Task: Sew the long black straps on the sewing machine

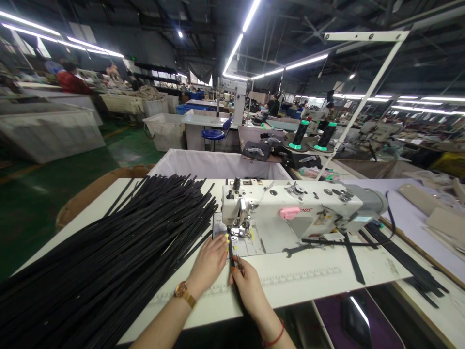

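A narrow black strip (231, 249) runs under the presser foot area of a white sewing machine (265, 203) and down toward the table's front edge. My left hand (209, 257) lies flat beside the needle area, fingers stretched out, with the fingertips at the strip's left side. Closer to me, my right hand (250, 287) is closed, pinching the strip between thumb and fingers. A small metal tool (239, 262), perhaps thread snips, shows at its fingers; its exact kind is unclear. To the left lies a large heap of black strips (116, 247).
A wrench (298, 249) and a printed ruler scale (301, 276) are on the table (290, 291). More black strips (410, 261) lie at the right. Behind the machine are a white-lined bin (214, 162) and two black thread cones (300, 134). A phone (358, 320) rests below the tabletop.
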Available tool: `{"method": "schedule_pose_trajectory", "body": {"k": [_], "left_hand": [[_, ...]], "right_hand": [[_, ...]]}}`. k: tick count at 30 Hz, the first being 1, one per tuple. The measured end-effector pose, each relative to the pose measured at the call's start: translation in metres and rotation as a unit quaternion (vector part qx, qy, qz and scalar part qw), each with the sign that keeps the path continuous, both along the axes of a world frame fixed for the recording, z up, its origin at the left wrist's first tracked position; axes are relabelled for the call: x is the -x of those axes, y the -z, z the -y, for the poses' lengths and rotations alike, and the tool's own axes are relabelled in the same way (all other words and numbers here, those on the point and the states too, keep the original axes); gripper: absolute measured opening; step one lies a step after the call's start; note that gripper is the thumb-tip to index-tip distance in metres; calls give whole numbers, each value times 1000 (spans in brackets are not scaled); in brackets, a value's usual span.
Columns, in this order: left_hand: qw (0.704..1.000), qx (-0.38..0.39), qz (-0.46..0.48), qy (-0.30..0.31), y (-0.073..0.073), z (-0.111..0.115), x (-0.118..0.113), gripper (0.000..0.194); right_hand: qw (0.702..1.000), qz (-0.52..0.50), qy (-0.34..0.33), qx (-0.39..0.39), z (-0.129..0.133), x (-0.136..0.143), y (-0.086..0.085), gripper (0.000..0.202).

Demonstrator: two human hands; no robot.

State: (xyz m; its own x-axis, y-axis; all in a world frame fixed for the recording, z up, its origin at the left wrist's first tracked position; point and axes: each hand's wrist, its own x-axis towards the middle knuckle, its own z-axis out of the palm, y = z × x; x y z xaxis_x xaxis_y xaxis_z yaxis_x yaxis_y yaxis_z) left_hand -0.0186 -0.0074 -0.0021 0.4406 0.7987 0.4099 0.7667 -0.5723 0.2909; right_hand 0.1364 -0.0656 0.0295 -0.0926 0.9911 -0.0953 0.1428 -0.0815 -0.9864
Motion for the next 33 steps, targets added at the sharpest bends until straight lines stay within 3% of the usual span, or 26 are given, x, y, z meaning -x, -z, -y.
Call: {"method": "schedule_pose_trajectory", "body": {"k": [33], "left_hand": [[1000, 5, 1, -3, -1, 0, -2, 34]], "right_hand": [[1000, -3, 7, 3, 0, 0, 2, 20]]}}
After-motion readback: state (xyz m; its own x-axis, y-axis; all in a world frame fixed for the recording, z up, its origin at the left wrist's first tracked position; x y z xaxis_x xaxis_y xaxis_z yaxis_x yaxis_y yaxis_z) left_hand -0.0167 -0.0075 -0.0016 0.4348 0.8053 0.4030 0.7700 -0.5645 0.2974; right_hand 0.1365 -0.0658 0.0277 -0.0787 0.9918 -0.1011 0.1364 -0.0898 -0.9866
